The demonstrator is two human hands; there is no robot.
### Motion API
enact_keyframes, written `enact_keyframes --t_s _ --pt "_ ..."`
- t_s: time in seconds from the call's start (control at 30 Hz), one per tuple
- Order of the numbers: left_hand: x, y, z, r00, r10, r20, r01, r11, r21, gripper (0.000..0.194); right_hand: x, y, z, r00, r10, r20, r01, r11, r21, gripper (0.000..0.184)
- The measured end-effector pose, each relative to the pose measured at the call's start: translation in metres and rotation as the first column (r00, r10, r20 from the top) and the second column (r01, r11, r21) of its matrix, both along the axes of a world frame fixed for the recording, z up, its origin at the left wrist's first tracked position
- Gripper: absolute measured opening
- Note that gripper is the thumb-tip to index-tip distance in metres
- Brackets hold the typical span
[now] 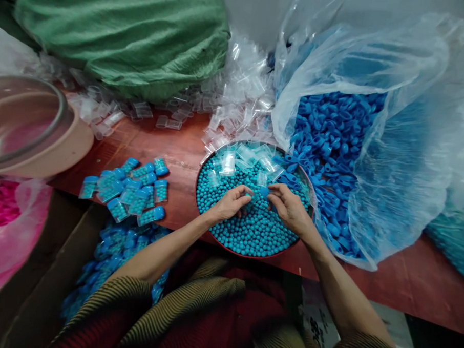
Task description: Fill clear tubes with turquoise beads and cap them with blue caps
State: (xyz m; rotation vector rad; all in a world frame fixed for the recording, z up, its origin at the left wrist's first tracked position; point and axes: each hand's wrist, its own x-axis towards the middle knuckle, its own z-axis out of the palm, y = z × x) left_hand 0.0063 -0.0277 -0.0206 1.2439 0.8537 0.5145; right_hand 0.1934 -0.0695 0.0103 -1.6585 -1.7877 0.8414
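My left hand point(233, 201) is closed in a pinch above a round tray point(197, 193) of turquoise beads point(252, 234). It grips a small clear plastic container point(256, 196), seen only in part, with turquoise inside. Facing it, my right hand point(289, 206) pinches a blue cap point(265, 192) close against the container's end; whether the two touch I cannot tell. Several clear containers point(228, 164) lie on the beads at the tray's far side. Blue caps point(289, 171) spill over its right rim.
Filled, capped containers point(133, 190) lie left on the red table point(182, 166), more in a box point(113, 251) below. A plastic bag point(401, 166) of blue caps stands right. Behind are loose clear containers point(239, 97) and a green sack point(126, 36); basins point(74, 141) stand far left.
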Motion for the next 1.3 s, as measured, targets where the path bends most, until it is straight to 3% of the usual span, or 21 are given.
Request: enact_keyframes --t_s 0.13,0.27,0.47,0.67,0.8,0.97,1.07,1.17,1.3 --pt "0.003 -0.007 0.005 0.999 -0.017 0.047 0.017 1.0 -0.002 0.035 -0.007 0.0 -0.001 0.995 0.06 -0.082 -0.063 0.997 -0.041 0.023" --pt "0.004 -0.012 0.009 0.998 0.006 0.068 -0.003 0.999 -0.041 0.042 -0.008 0.0 -0.002 0.979 0.04 -0.2 -0.047 0.998 -0.032 0.03" --pt "0.005 -0.017 0.009 0.999 -0.031 0.034 0.029 0.999 0.041 0.046 -0.01 -0.004 0.0 0.99 0.088 -0.112 -0.086 0.996 0.018 0.027" --pt "0.005 -0.018 0.008 0.995 0.064 0.071 -0.064 0.998 -0.007 0.05 -0.015 -0.01 -0.006 0.997 0.019 -0.072 -0.009 0.99 0.138 0.025" --pt "0.005 -0.022 0.012 0.987 0.115 0.111 -0.117 0.993 0.003 0.044 -0.018 -0.016 -0.007 0.997 0.081 -0.012 -0.077 0.974 0.211 0.028" --pt "0.01 -0.025 0.007 0.98 0.192 0.044 -0.194 0.98 0.047 0.031 -0.019 -0.019 -0.018 0.983 0.152 0.099 -0.176 0.932 0.317 0.033" --pt "0.011 -0.023 0.005 0.977 0.209 0.041 -0.211 0.976 0.044 0.028 -0.012 -0.014 -0.019 0.981 0.194 0.022 -0.193 0.943 0.273 0.032" --pt "0.006 -0.018 0.009 0.991 0.123 0.043 -0.126 0.991 0.052 0.029 0.001 -0.005 -0.007 0.96 0.226 -0.165 -0.206 0.97 0.129 0.029" --pt "-0.004 -0.016 0.019 0.999 -0.038 0.031 0.034 0.995 0.096 0.029 0.009 0.003 0.005 0.908 0.084 -0.411 -0.147 0.981 -0.124 0.034"
